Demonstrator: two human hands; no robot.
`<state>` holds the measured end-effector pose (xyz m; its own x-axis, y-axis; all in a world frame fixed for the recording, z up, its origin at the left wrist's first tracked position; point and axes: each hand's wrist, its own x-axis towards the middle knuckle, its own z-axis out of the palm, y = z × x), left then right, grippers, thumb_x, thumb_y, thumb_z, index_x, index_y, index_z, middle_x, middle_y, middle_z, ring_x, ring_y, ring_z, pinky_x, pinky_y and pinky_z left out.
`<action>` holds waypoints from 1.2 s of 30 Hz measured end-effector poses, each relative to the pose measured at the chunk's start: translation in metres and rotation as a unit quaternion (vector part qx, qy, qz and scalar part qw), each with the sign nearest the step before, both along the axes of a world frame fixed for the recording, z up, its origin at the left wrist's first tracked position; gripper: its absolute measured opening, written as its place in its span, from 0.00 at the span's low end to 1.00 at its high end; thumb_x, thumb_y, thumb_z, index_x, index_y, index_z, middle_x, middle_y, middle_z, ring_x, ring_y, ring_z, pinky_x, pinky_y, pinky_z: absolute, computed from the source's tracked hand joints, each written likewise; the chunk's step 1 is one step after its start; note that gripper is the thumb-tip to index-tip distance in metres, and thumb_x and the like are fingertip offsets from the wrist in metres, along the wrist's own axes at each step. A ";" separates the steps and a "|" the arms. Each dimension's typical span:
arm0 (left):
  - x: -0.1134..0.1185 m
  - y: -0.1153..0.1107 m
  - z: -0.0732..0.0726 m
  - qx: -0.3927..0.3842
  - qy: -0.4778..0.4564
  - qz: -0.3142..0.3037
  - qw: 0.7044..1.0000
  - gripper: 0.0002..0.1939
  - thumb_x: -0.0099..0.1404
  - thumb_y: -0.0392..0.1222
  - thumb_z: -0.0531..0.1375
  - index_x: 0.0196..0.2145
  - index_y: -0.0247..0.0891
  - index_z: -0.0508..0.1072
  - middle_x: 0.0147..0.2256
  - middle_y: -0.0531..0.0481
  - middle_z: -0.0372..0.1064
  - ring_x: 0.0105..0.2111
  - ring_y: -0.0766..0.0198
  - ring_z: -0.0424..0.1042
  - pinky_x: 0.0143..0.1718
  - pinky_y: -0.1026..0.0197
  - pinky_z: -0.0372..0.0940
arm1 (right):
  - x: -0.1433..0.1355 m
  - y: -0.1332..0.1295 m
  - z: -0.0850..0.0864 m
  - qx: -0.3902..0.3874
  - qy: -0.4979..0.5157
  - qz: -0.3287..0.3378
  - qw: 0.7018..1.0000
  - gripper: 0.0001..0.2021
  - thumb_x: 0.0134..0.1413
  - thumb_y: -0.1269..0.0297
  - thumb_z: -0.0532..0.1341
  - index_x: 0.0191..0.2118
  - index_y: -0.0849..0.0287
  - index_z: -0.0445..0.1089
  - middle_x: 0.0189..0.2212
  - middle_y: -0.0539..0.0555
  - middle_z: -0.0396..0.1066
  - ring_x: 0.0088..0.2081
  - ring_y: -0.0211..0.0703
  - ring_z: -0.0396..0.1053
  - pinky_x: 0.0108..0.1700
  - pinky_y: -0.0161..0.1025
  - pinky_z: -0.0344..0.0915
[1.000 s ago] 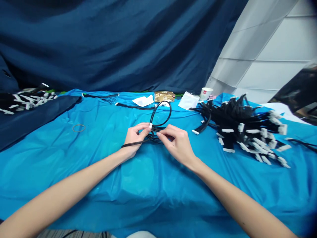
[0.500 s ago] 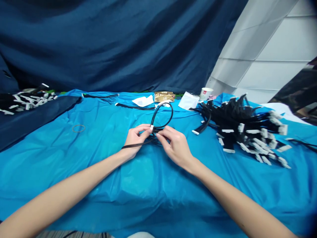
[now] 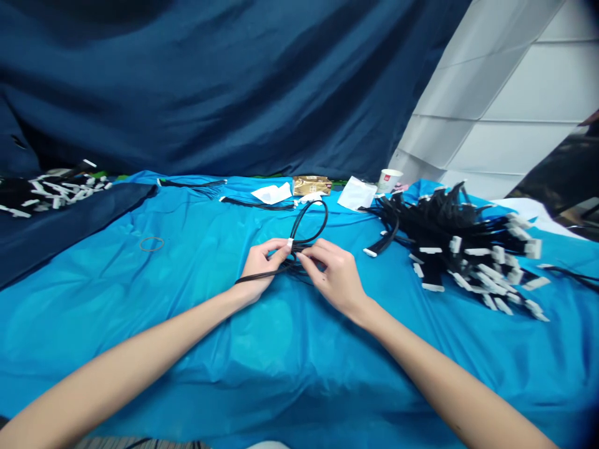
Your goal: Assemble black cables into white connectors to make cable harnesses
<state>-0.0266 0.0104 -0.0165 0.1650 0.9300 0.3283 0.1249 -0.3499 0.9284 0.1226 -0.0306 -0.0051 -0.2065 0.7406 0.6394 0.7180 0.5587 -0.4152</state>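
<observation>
Between both hands, above the blue cloth [image 3: 196, 349], is a black cable [image 3: 326, 218] bent into an upright loop. My left hand [image 3: 264, 268] pinches it near a small white connector [image 3: 291, 242] at the loop's base. One cable strand runs leftward across my left wrist. My right hand [image 3: 334, 274] has thumb and forefinger pressed together on the wires just right of the connector. More dark wires show below the fingers, partly hidden by them.
At the right lies a large pile of black cables [image 3: 449, 218] with white connectors. Another pile [image 3: 60, 190] is at the far left. Along the back are a paper cup [image 3: 388, 181], a gold packet [image 3: 311, 186] and white paper pieces [image 3: 357, 193]. A rubber band [image 3: 152, 244] lies at left.
The hands and the cable keep nearly the same pose, with the loop leaning slightly differently. The whole view has shifted a little.
</observation>
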 end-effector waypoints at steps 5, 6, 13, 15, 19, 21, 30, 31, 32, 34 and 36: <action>-0.001 0.003 0.003 0.011 0.025 0.016 0.999 0.11 0.55 0.45 0.58 0.30 0.37 0.76 0.37 0.46 0.74 0.39 0.59 0.70 0.43 0.60 0.61 | 0.009 0.005 0.004 0.173 -0.041 -0.064 0.982 0.08 0.52 0.63 0.58 0.38 0.57 0.70 0.33 0.56 0.68 0.38 0.45 0.62 0.40 0.42 0.62; -0.001 0.003 0.003 0.019 0.036 0.017 0.999 0.10 0.55 0.45 0.58 0.30 0.37 0.76 0.36 0.46 0.74 0.39 0.59 0.70 0.43 0.59 0.61 | 0.012 0.006 0.005 0.200 -0.047 -0.071 0.976 0.11 0.51 0.63 0.59 0.41 0.56 0.69 0.37 0.57 0.68 0.42 0.47 0.61 0.44 0.45 0.61; -0.005 0.005 0.002 0.089 0.135 0.005 0.987 0.12 0.57 0.47 0.56 0.31 0.40 0.76 0.35 0.47 0.74 0.37 0.59 0.69 0.43 0.57 0.60 | 0.015 0.013 0.008 0.143 -0.091 0.007 0.985 0.07 0.51 0.60 0.58 0.29 0.56 0.70 0.44 0.55 0.67 0.58 0.53 0.50 0.59 0.62 0.37; -0.006 0.005 0.003 0.118 0.182 0.017 0.976 0.13 0.58 0.48 0.55 0.32 0.40 0.76 0.36 0.47 0.74 0.38 0.59 0.68 0.44 0.56 0.59 | 0.014 0.014 0.007 0.111 -0.070 0.027 0.991 0.07 0.53 0.62 0.57 0.28 0.56 0.69 0.40 0.53 0.70 0.57 0.51 0.53 0.59 0.63 0.34; -0.008 0.002 0.003 0.172 0.291 0.081 0.938 0.16 0.61 0.48 0.52 0.41 0.42 0.74 0.46 0.48 0.69 0.47 0.55 0.60 0.49 0.50 0.52 | 0.013 0.012 0.009 0.106 0.039 0.010 0.994 0.05 0.55 0.65 0.54 0.32 0.56 0.67 0.34 0.52 0.72 0.51 0.46 0.62 0.60 0.60 0.35; -0.007 -0.002 0.001 0.190 0.342 0.085 0.917 0.18 0.63 0.48 0.49 0.47 0.45 0.70 0.52 0.50 0.63 0.52 0.54 0.55 0.52 0.47 0.48 | 0.013 0.010 0.012 0.103 0.102 0.002 0.989 0.05 0.56 0.65 0.54 0.33 0.57 0.66 0.34 0.52 0.72 0.45 0.43 0.67 0.60 0.55 0.43; -0.007 -0.012 0.000 0.227 0.414 -0.097 0.876 0.26 0.66 0.47 0.40 0.60 0.38 0.49 0.59 0.45 0.52 0.59 0.60 0.48 0.60 0.48 0.31 | 0.013 0.010 0.023 -0.098 0.472 0.109 0.869 0.09 0.57 0.57 0.52 0.31 0.56 0.61 0.29 0.51 0.72 0.33 0.39 0.71 0.40 0.41 0.68; -0.008 -0.011 0.001 0.230 0.415 -0.103 0.874 0.27 0.66 0.48 0.40 0.60 0.37 0.49 0.58 0.44 0.53 0.59 0.59 0.49 0.60 0.48 0.32 | 0.015 0.011 0.025 -0.105 0.511 0.120 0.844 0.09 0.56 0.57 0.52 0.31 0.56 0.60 0.29 0.51 0.72 0.34 0.40 0.71 0.39 0.41 0.68; -0.009 -0.010 0.001 0.236 0.417 -0.108 0.871 0.27 0.66 0.49 0.41 0.60 0.36 0.50 0.57 0.43 0.55 0.58 0.58 0.51 0.60 0.47 0.33 | 0.017 0.013 0.027 -0.111 0.543 0.128 0.822 0.09 0.56 0.57 0.52 0.31 0.57 0.61 0.30 0.52 0.72 0.35 0.40 0.71 0.40 0.42 0.69; -0.010 -0.008 0.003 0.250 0.422 -0.113 0.864 0.28 0.65 0.50 0.42 0.59 0.33 0.52 0.53 0.40 0.60 0.55 0.57 0.56 0.60 0.47 0.35 | 0.022 0.016 0.031 -0.123 0.589 0.142 0.786 0.08 0.56 0.58 0.53 0.32 0.58 0.62 0.33 0.53 0.72 0.39 0.41 0.71 0.41 0.43 0.69; -0.010 -0.008 0.004 0.259 0.423 -0.108 0.861 0.28 0.65 0.51 0.43 0.57 0.31 0.55 0.49 0.39 0.65 0.51 0.56 0.61 0.59 0.47 0.40 | 0.027 0.020 0.032 -0.130 0.626 0.155 0.753 0.07 0.56 0.60 0.53 0.33 0.58 0.63 0.34 0.54 0.72 0.41 0.41 0.70 0.44 0.45 0.68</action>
